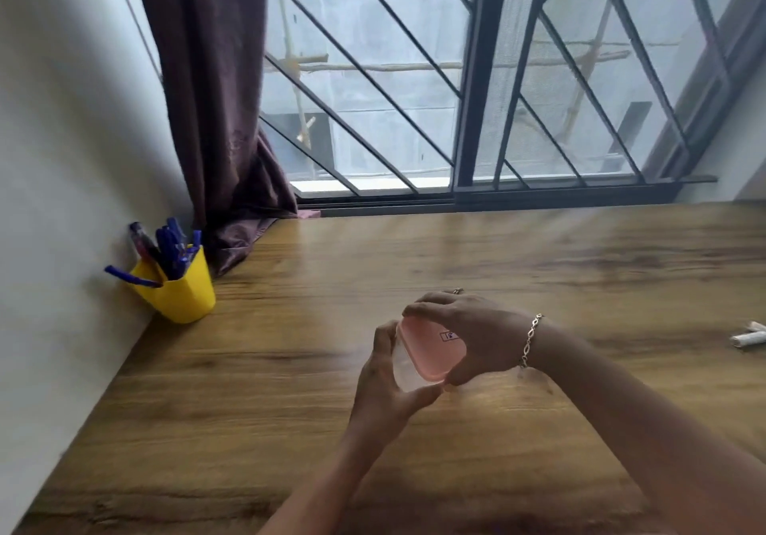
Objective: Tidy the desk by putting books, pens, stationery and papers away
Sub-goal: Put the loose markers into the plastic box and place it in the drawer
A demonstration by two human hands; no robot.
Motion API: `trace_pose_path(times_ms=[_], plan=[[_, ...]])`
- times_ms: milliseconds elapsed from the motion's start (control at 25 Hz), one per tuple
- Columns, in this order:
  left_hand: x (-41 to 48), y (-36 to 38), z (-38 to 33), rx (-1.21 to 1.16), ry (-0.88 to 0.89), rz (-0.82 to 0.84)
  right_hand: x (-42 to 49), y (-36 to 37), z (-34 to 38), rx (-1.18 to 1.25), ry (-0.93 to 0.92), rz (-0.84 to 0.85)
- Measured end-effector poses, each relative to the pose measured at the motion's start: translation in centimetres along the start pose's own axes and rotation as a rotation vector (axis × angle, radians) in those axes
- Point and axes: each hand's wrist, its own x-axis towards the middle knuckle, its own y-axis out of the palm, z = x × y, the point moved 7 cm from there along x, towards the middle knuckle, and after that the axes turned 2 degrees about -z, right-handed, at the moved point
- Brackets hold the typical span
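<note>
Desk (290,368): brown wood grain. Pen cup (182,294): yellow; pens (170,250): blue. Curtain (215,99): dark purple. Container lid (431,348): pink; body clear. Window grille (468,78): dark grey, diagonal bars. Bracelet (530,339): silver.

Worn items: two, both on the right side.
Right hand (476,335): silver chain-link bracelet (530,339) at the wrist, thin ring (457,290) on one of the fingers. Left hand (383,381) and both forearms bare.
</note>
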Motion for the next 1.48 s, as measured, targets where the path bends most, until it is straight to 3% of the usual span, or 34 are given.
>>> trace_pose_path(times_ms=[440, 680, 840, 1040, 1240, 1480], plan=[[2.1, 10.5, -1.3, 0.056, 0.061, 0.128, -8.7, -0.2, -9.6, 0.185, 0.11, -0.042], [2.7, 11.6, -1.3, -0.022, 0.067, 0.117, -13.8, -2.3, -15.6, 0.908, 0.187, -0.355], [3.8, 11.4, -1.7, -0.049, 0.056, 0.045, -16.4, 1.5, -19.6, 1.128, 0.319, -0.547], [4.3, 11.7, -1.2, -0.068, 0.039, 0.004, -18.4, 7.2, -23.2, 1.032, 0.479, -0.59], [4.6, 12.9, -1.2, -0.059, 0.019, 0.021, -19.5, 9.0, -24.6, 0.77, 0.564, -0.41], [5.8, 13.6, -1.2, -0.103, 0.008, 0.028, -19.2, 8.8, -25.2, 0.354, 0.524, -0.274]])
